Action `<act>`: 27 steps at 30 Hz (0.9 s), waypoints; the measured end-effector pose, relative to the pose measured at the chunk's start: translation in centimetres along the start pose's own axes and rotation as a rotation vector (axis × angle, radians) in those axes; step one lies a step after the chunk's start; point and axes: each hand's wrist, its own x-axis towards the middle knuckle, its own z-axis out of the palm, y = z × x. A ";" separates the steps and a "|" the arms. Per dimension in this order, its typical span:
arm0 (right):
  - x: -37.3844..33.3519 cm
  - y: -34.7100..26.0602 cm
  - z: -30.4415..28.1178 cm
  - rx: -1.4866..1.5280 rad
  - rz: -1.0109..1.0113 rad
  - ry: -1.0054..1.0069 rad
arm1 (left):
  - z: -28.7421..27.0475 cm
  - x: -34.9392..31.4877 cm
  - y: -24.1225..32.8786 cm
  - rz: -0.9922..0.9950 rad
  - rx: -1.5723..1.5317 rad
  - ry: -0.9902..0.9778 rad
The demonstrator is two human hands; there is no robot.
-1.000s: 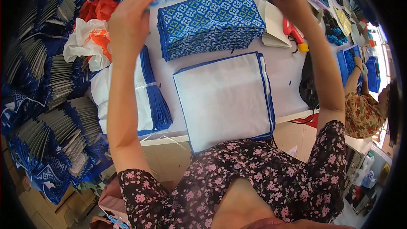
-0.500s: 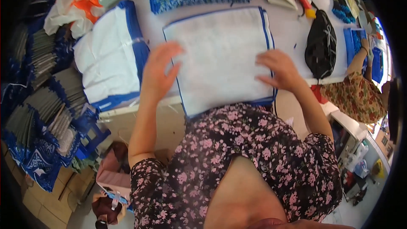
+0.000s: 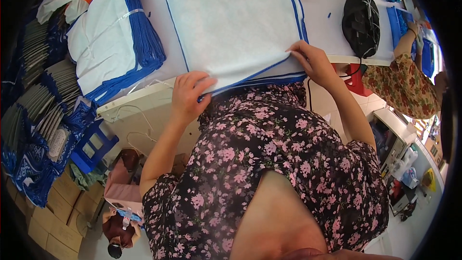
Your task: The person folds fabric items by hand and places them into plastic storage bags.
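In front of me lies a flat white fabric sheet (image 3: 231, 24) with thin blue edging, on top of other blue-edged pieces. My left hand (image 3: 190, 94) is closed on its near left corner, fingers above and thumb at the edge. My right hand (image 3: 315, 65) pinches the near edge toward the right. That edge is raised and slanted there, and blue-edged layers show below it. To the left rests a thick bundle of white fabric (image 3: 98, 38) with blue borders, bound with a pale strip.
A black drawstring bag (image 3: 361, 21) sits on the table (image 3: 320, 33) at right. Stacks of blue and grey folded goods (image 3: 41, 110) rise at left beside a blue plastic stool (image 3: 94, 147). A co-worker in a floral top (image 3: 402, 84) is at far right. Another person (image 3: 120, 231) appears at lower left.
Both hands have come down to the near edge of the white fabric sheet and taken hold of it. Its right part is now lifted. The view has shifted, leaving less of the far table visible.
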 end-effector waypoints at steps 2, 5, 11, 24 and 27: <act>2.1 -0.2 -0.4 -0.072 0.048 0.046 | -0.1 1.6 -1.6 0.010 -0.058 0.121; 1.9 1.2 -0.3 -0.281 -0.413 0.085 | 0.4 1.8 -2.1 -0.245 -0.254 0.235; 0.6 1.4 0.6 -0.341 -0.479 0.195 | 0.0 1.7 -2.9 -0.557 -0.552 0.269; -4.1 0.1 -1.2 0.122 -0.032 0.108 | -2.0 -0.4 0.8 -0.447 -0.344 0.166; -1.0 1.1 -1.8 0.357 0.059 0.146 | -1.6 2.6 0.2 -0.583 -0.493 0.331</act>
